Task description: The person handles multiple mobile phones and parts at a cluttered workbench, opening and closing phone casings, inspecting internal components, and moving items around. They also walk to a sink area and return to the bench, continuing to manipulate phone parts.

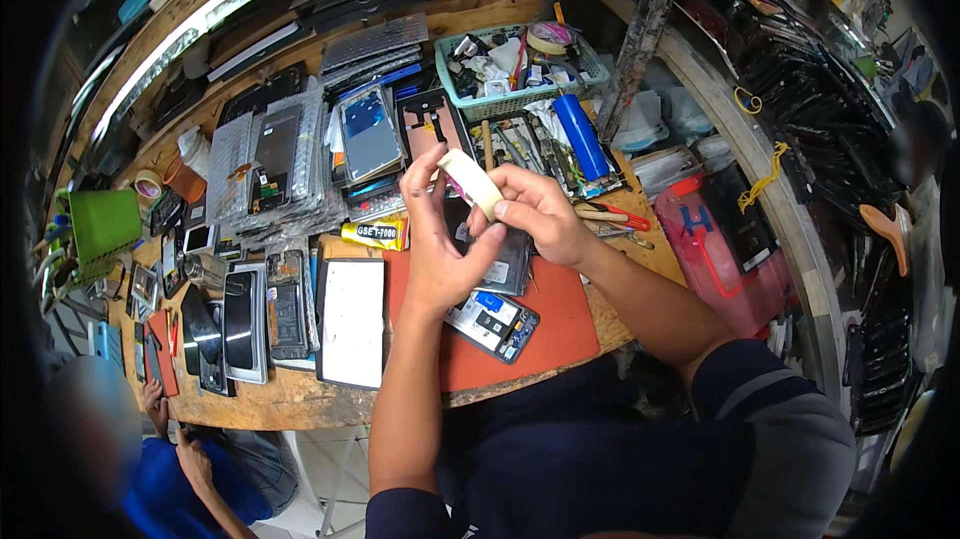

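A roll of cream-coloured masking tape (474,182) is held up between my two hands, above the workbench. My left hand (436,229) grips the roll's far left side, its fingers partly behind it. At the near right edge of the roll, the thumb and fingers of my right hand (545,214) pinch the tape. Below them lies an opened phone (493,326) with its inner parts showing, on an orange-red mat (560,314). Another dark phone panel (508,266) rests just beyond it, partly hidden by my hands.
A yellow glue tube (375,233) and a white panel (352,324) lie left of the mat. A teal basket (525,96) of small parts stands at the back, near a blue cylinder (581,137). Red-handled pliers (625,218) lie right. Another person's hands (190,454) show lower left.
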`<move>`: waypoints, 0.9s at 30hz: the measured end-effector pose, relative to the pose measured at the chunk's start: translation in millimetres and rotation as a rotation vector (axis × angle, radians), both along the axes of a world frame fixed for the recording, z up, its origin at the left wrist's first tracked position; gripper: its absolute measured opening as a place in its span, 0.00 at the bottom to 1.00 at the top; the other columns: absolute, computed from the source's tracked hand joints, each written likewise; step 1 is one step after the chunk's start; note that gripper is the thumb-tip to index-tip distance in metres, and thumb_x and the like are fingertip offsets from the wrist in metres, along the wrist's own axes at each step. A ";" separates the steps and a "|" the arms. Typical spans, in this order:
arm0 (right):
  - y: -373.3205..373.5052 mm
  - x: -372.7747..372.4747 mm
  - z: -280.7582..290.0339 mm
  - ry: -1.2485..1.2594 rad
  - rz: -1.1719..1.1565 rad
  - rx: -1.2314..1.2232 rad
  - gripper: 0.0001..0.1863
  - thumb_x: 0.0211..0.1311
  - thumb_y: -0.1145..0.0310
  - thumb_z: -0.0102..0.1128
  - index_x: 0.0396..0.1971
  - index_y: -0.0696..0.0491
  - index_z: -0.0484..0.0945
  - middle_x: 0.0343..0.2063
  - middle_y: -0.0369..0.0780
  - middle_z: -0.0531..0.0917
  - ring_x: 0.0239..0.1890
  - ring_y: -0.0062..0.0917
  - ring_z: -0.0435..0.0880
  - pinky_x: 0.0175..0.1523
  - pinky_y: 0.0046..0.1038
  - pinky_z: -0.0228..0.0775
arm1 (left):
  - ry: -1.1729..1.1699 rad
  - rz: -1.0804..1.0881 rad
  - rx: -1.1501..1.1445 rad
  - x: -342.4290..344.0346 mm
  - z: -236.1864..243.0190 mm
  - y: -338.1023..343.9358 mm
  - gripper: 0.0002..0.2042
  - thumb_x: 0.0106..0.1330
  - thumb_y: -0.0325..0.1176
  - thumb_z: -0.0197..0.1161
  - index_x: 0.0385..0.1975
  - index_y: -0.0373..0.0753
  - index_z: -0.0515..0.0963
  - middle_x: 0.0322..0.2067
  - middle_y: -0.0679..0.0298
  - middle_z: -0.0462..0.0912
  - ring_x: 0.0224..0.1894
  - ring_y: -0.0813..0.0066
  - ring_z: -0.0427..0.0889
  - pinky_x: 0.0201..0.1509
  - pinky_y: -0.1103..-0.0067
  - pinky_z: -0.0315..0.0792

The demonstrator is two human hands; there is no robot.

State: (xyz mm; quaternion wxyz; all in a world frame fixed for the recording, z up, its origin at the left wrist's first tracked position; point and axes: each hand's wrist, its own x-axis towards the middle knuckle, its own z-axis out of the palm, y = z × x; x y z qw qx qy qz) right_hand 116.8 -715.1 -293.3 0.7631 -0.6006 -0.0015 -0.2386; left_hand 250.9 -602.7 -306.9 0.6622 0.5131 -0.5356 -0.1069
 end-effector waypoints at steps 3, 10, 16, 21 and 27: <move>0.1 -1.8 3.7 -0.007 -0.091 -0.144 0.13 0.68 0.76 0.51 0.50 0.61 0.76 0.41 0.39 0.83 0.44 0.20 0.82 0.52 0.26 0.74 | 0.382 -0.094 0.018 -3.2 10.6 -1.6 0.47 0.58 0.39 0.72 0.74 0.39 0.50 0.68 0.51 0.57 0.73 0.58 0.57 0.73 0.58 0.61; 0.7 -0.7 2.9 -0.016 -0.066 -0.160 0.11 0.67 0.77 0.53 0.48 0.60 0.76 0.37 0.36 0.82 0.43 0.17 0.80 0.51 0.25 0.73 | 0.215 -0.117 0.025 0.4 1.0 -4.5 0.42 0.59 0.28 0.70 0.72 0.39 0.52 0.67 0.51 0.59 0.71 0.61 0.60 0.70 0.62 0.67; -0.2 -2.2 1.5 -0.061 -0.125 -0.274 0.22 0.67 0.76 0.55 0.60 0.64 0.71 0.44 0.43 0.84 0.46 0.25 0.82 0.54 0.31 0.73 | 0.462 -0.265 0.022 -0.3 4.0 -5.1 0.38 0.64 0.29 0.69 0.71 0.37 0.55 0.64 0.51 0.65 0.68 0.60 0.67 0.68 0.65 0.70; -7.4 3.4 -4.4 -0.048 -0.460 -0.944 0.28 0.63 0.77 0.58 0.64 0.67 0.68 0.38 0.51 0.84 0.41 0.45 0.81 0.51 0.41 0.70 | -0.089 0.211 0.000 -3.9 9.7 -4.6 0.13 0.68 0.23 0.64 0.52 0.34 0.77 0.51 0.56 0.74 0.54 0.68 0.77 0.52 0.76 0.76; -0.4 6.4 -13.6 -0.020 -0.490 -1.034 0.26 0.62 0.78 0.57 0.60 0.69 0.69 0.30 0.51 0.81 0.34 0.47 0.79 0.45 0.43 0.67 | -0.190 0.331 -0.003 -6.4 9.1 -2.6 0.07 0.63 0.20 0.67 0.40 0.34 0.82 0.37 0.59 0.81 0.39 0.69 0.82 0.42 0.76 0.75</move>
